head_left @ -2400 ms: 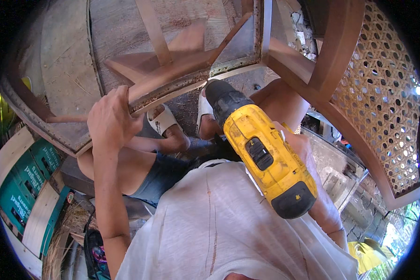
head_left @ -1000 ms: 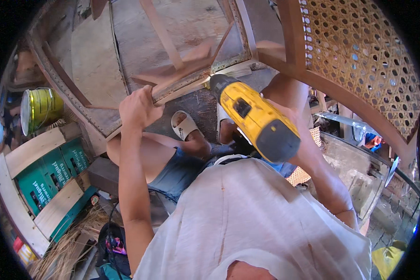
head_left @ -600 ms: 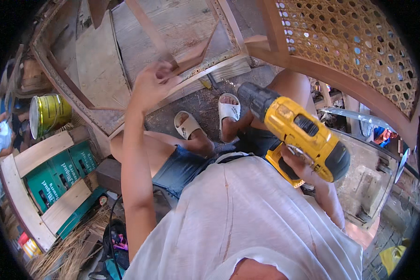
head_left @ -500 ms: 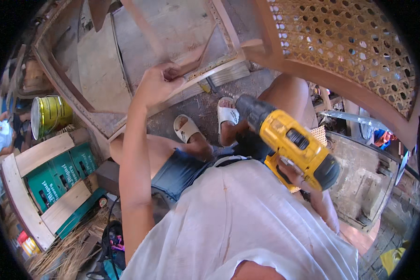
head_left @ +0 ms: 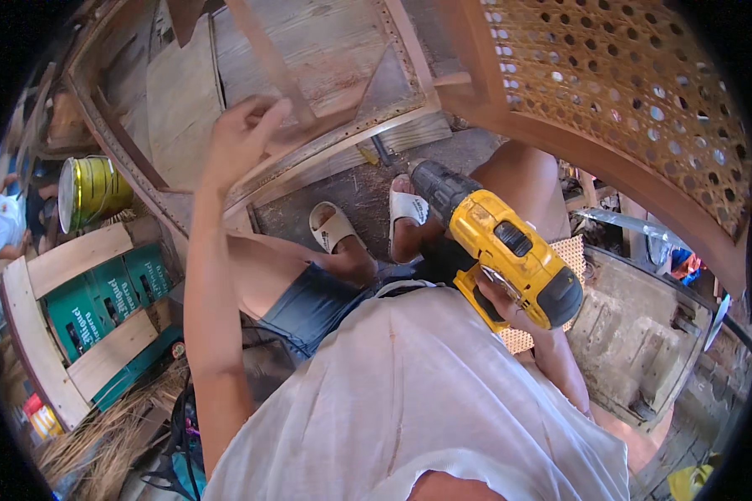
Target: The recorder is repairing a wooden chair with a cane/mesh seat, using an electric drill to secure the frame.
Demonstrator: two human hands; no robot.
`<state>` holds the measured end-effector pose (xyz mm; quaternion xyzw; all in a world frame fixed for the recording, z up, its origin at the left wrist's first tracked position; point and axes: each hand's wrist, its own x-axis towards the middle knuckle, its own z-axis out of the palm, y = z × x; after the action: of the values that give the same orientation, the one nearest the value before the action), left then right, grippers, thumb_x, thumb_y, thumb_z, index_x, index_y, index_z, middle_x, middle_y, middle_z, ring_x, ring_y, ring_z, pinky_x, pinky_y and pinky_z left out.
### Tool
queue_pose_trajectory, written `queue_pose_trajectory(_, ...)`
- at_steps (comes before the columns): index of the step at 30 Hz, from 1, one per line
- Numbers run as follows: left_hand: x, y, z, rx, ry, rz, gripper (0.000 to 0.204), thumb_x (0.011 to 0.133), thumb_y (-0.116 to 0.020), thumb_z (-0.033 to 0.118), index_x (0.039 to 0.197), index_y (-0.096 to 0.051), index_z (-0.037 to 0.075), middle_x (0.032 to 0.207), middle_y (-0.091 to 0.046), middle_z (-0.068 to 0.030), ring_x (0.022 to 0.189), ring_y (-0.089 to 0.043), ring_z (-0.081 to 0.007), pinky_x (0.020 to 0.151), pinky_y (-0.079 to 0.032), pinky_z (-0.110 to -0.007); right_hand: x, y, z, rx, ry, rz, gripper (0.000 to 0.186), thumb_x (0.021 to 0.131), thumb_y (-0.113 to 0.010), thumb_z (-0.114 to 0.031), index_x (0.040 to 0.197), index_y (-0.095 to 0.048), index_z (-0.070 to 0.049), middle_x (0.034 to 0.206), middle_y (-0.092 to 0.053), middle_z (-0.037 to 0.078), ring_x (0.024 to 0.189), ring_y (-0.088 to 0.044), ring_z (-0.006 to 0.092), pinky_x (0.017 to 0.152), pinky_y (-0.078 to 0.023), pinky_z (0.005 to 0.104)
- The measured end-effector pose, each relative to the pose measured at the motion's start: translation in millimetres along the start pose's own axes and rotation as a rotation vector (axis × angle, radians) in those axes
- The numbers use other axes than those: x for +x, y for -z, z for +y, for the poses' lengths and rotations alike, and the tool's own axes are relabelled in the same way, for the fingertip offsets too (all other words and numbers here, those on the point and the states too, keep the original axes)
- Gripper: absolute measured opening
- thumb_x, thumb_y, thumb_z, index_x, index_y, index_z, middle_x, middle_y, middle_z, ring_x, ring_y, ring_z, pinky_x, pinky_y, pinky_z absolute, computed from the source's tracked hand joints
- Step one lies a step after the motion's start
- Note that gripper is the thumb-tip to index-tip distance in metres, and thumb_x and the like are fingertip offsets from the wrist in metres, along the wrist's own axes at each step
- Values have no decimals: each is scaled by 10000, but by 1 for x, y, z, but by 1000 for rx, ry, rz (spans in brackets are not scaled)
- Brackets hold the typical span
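- Right hand (head_left: 510, 305), grip wrapped around the yellow drill (head_left: 501, 246), has pulled it back from the chair frame (head_left: 342, 142).
- Left hand (head_left: 238, 142) still rests there, fingers loosely spread.

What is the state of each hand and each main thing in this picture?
left hand: raised, fingers touching the wooden chair frame
right hand: gripping the yellow drill
yellow drill: held off the frame, chuck pointing up-left
cane panel: woven, fixed in a curved wooden rim

One yellow drill (head_left: 510, 250), two white sandals (head_left: 332, 225), perhaps two green crates (head_left: 109, 296).
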<state>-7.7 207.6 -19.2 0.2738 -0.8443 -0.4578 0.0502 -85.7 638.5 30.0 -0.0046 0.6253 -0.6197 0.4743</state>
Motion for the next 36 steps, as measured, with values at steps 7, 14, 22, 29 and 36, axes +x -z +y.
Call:
queue_pose_trajectory(7,-69,22,-39,713,-179,-106,760,679,-846,408,1301,-602,47,1072,-726,-161,997,-702,-324,885,-540,-419,23,-10,-12,75,-226,19,325,1031,-582,-202,1271,-611,16,1062,-714,97,927,-709,149,795,-584,274)
queue_pose_trajectory(14,-58,-8,-37,858,148,-145,420,759,-764,347,1108,-659,137,1030,-711,-105,1017,-656,-358,850,-517,-476,31,-48,-53,-747,106,-129,402,873,-733,-178,1238,-613,-61,958,-712,115,894,-711,237,797,-527,350)
queue_pose_trajectory(22,-58,-5,-35,837,73,-60,315,762,-738,321,986,-654,115,922,-699,-147,911,-661,-397,757,-521,-491,46,-77,-66,-799,127,-81,406,857,-720,-183,1227,-611,-56,950,-694,163,888,-692,324,779,-522,365)
queue_pose_trajectory(29,-58,-7,-36,825,87,-59,300,752,-740,300,970,-649,114,920,-701,-140,913,-665,-389,764,-525,-486,43,-82,-73,-969,163,-91,397,847,-722,-173,1206,-599,-56,911,-679,165,866,-688,333,754,-518,380)
queue_pose_trajectory(36,-57,-8,-36,791,62,-54,302,721,-750,260,966,-652,113,920,-702,-137,913,-667,-384,768,-526,-477,41,-90,-75,-990,110,-72,368,847,-723,-171,1174,-598,-58,891,-678,166,848,-690,337,739,-518,379)
